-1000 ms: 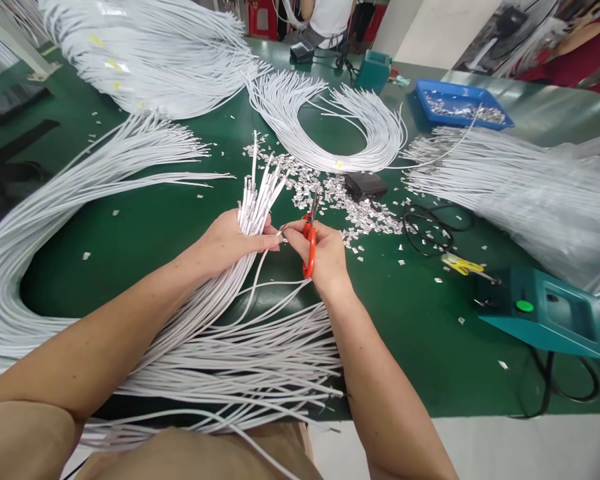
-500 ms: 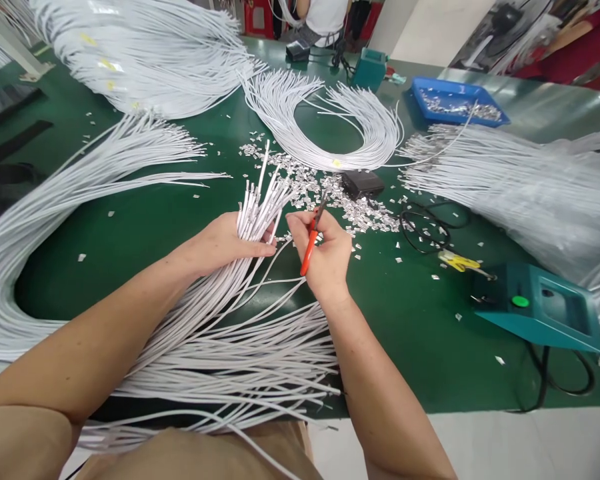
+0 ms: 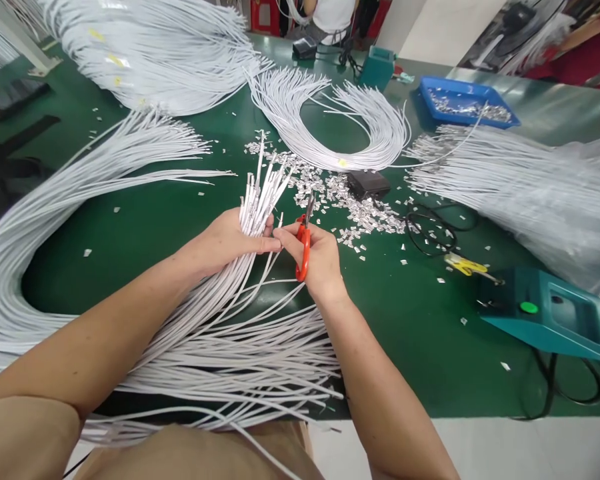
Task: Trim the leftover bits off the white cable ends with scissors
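Note:
My left hand (image 3: 227,241) is closed round a bundle of white cables (image 3: 261,205), whose ends fan upward past the thumb. Red-handled scissors (image 3: 306,252) lie in my right hand (image 3: 324,261), blades pointing up and away. The right thumb and forefinger meet close to the left thumb, at a single cable standing a little apart from the bundle; whether they pinch it I cannot tell. Below both hands, more loose white cables (image 3: 260,363) spread toward the table's front edge. Small silvery-white scraps (image 3: 325,190) are scattered just beyond the hands.
A black block (image 3: 367,185) rests among the scraps. At right stand a teal device (image 3: 545,313) with a black cord and a yellow clip (image 3: 465,265). A blue tray (image 3: 470,93) holds small pieces. Cable coils (image 3: 330,150) and large bundles (image 3: 510,170) surround the green table (image 3: 395,353).
My right hand has moved left with the scissors, its fingertips now close to the left thumb. The scissors have turned, showing more of the handle loop. My left hand keeps hold of the bundle.

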The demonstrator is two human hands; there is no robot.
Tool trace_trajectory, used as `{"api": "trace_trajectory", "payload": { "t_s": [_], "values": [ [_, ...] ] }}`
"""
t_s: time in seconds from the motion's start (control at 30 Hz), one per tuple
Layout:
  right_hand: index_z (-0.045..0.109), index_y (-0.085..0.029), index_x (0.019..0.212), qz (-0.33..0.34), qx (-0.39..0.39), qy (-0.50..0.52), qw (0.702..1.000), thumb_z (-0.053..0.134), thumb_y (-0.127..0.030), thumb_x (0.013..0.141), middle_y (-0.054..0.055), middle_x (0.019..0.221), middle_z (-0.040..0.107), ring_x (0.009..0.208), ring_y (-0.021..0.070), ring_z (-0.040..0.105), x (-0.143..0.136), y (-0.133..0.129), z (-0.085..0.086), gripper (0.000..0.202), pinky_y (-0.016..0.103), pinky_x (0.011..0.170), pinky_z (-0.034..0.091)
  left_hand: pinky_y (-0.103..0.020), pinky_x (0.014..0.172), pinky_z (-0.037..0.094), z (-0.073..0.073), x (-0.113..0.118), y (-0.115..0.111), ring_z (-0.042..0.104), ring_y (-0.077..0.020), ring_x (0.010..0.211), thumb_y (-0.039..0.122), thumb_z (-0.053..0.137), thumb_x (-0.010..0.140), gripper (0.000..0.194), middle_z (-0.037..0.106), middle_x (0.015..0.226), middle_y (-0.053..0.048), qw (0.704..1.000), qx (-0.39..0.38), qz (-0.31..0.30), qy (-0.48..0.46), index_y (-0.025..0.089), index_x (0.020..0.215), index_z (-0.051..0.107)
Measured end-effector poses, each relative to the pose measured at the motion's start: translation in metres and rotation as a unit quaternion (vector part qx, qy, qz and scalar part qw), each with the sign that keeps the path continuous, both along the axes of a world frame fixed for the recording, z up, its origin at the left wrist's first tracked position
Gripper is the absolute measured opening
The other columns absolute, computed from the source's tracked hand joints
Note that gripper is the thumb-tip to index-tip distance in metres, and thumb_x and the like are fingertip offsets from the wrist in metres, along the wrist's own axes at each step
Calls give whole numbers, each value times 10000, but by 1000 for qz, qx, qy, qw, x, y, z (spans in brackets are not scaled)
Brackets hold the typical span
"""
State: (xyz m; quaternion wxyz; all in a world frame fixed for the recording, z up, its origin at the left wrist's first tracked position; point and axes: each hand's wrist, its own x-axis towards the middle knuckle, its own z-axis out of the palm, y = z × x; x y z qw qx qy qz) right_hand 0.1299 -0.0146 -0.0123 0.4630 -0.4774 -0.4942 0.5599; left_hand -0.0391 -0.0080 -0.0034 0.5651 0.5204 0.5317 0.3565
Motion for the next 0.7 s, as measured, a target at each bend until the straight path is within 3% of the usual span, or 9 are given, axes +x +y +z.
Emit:
{"api": "trace_trajectory", "payload": {
  "t_s": [0.2, 0.37, 0.5, 0.6, 0.7],
  "values": [
    [749, -225, 884, -26, 5, 21, 999, 785, -388, 668, -11, 778, 662, 725, 131, 577, 6, 6, -7, 273, 288, 728, 469, -337, 765, 496, -1, 4, -1, 612, -170, 724, 308, 846, 563, 360, 653, 791, 4, 1000, 4, 9, 9, 185, 801, 604],
    [728, -200, 796, 4, -29, 51, 998, 812, -385, 632, -15, 740, 669, 702, 127, 591, 5, 7, -7, 260, 292, 737, 480, -338, 733, 511, -1, 6, -3, 636, -180, 697, 311, 842, 584, 343, 655, 707, 7, 1000, 5, 16, -1, 178, 800, 612],
    [699, -191, 725, 4, -36, 39, 999, 806, -382, 646, -12, 713, 656, 690, 130, 593, 3, 7, -5, 233, 280, 705, 462, -302, 642, 502, 1, 8, -3, 649, -185, 703, 359, 814, 633, 347, 704, 821, -40, 1000, 15, 16, -3, 164, 863, 642],
    [681, -187, 715, 26, -33, -26, 999, 735, -447, 720, -8, 668, 628, 696, 149, 602, 8, 8, -4, 266, 280, 672, 436, -294, 634, 497, 1, 7, -3, 631, -169, 707, 343, 821, 609, 386, 719, 964, -69, 999, 24, 33, 20, 159, 914, 673],
    [645, -190, 687, 13, 29, -206, 978, 676, -453, 764, 2, 700, 639, 678, 152, 574, 15, 10, -5, 276, 285, 631, 400, -297, 643, 501, -1, 6, -3, 631, -174, 735, 327, 833, 585, 392, 722, 973, -67, 998, 24, 63, 15, 162, 898, 662]
  ]
}}
